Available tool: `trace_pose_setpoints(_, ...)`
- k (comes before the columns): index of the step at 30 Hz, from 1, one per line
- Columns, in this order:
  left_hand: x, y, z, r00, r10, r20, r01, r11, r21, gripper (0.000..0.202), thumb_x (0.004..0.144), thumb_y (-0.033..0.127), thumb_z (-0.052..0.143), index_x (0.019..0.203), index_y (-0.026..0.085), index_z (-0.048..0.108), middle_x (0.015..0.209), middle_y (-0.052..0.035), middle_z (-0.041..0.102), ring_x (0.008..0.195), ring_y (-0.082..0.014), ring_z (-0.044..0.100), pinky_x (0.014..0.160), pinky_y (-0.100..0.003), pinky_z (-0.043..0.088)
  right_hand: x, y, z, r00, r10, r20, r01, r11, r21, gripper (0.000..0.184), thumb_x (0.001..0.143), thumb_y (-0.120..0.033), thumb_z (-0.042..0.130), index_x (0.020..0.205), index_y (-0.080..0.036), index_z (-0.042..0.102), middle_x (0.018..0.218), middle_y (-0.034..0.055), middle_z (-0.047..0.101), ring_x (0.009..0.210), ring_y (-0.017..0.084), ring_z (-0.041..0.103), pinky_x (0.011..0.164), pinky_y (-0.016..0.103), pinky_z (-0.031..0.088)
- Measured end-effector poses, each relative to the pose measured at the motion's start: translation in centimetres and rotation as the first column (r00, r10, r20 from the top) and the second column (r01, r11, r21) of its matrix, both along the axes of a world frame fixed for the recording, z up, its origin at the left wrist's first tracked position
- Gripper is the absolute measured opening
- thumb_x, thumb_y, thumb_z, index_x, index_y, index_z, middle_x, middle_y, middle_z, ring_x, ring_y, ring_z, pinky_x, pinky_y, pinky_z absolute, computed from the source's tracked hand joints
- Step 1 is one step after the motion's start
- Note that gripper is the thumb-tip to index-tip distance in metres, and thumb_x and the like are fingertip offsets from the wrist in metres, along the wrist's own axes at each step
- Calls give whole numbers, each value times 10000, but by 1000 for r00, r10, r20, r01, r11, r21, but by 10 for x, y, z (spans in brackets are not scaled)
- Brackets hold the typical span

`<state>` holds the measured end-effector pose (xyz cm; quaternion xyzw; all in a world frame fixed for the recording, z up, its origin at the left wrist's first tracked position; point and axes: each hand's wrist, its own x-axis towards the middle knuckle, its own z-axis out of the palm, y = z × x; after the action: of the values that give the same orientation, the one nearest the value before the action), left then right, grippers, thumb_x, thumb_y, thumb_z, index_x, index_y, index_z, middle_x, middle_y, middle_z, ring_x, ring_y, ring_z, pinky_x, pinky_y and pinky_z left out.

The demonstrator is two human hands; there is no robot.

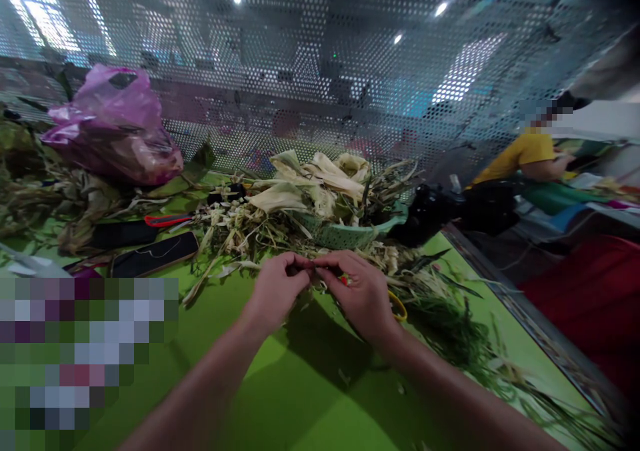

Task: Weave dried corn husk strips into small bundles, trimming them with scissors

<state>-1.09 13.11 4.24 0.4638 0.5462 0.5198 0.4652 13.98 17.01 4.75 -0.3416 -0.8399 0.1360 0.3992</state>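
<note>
My left hand [279, 286] and my right hand [364, 292] meet above the green table [225, 378], thumbs and forefingers pinched together. Whatever lies between the fingertips is too small and dark to make out. Behind the right hand, a yellow loop [399, 306] pokes out beside the wrist, and a bit of red shows between its fingers. Just beyond both hands, dried corn husks [320, 183] are heaped in a light green plastic basket [345, 235]. Loose dry strips [233, 231] surround the basket.
On the left lie a dark phone [155, 254], a red-and-black cutter-like tool [167, 220] and a pink plastic bag [115, 131]. Green strands [450, 324] spread to the right. A perforated metal screen [300, 58] stands behind; a person in yellow [525, 154] is at far right.
</note>
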Motion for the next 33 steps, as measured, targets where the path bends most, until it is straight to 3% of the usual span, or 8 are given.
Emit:
trace_pose_setpoints(12,3,-5,5,953,137,-268,-110,987,114,111,726,163,562,782,166,658,764,-13,669,715,-137,582,665,-247,425,0,-3,2,999,-21,30,20,999,26,108,846,-159,560,872,-195,659,825,33,654,799,171,596,714,284,456)
trace_pose_setpoints(16,2,-6,7,939,156,-307,-118,984,136,112,735,157,557,788,166,655,771,-12,670,719,-137,587,664,-246,429,1,-3,3,999,-39,19,40,998,-58,80,839,-169,567,849,-193,643,826,28,642,795,167,581,708,278,437)
trace_pose_setpoints(19,1,-5,6,940,158,-303,-113,981,160,108,749,167,555,799,166,651,777,-15,669,715,-135,589,670,-247,434,0,-2,2,999,-49,-23,44,981,-191,72,833,-194,570,850,-199,640,798,20,633,752,161,568,676,273,429)
trace_pose_setpoints(22,-1,-3,4,949,142,-281,-98,981,165,117,770,181,546,823,168,650,799,-18,671,730,-135,593,683,-248,438,-2,-1,2,993,-43,-112,-2,927,-375,84,823,-239,569,852,-190,631,736,16,611,653,144,532,590,255,417)
trace_pose_setpoints(26,-3,-1,2,972,92,-215,-59,987,152,111,782,203,553,829,161,643,783,-14,661,714,-126,576,667,-237,432,-5,-1,5,958,-37,-283,-140,803,-580,116,789,-275,590,843,-176,620,700,-1,579,551,104,466,513,230,384)
trace_pose_setpoints(33,-5,1,2,991,30,-134,-16,994,104,129,778,240,560,838,155,637,750,-10,647,676,-122,548,628,-232,422,-5,0,9,914,-66,-400,-263,654,-709,137,753,-294,646,823,-177,626,602,-40,520,492,72,394,471,214,294)
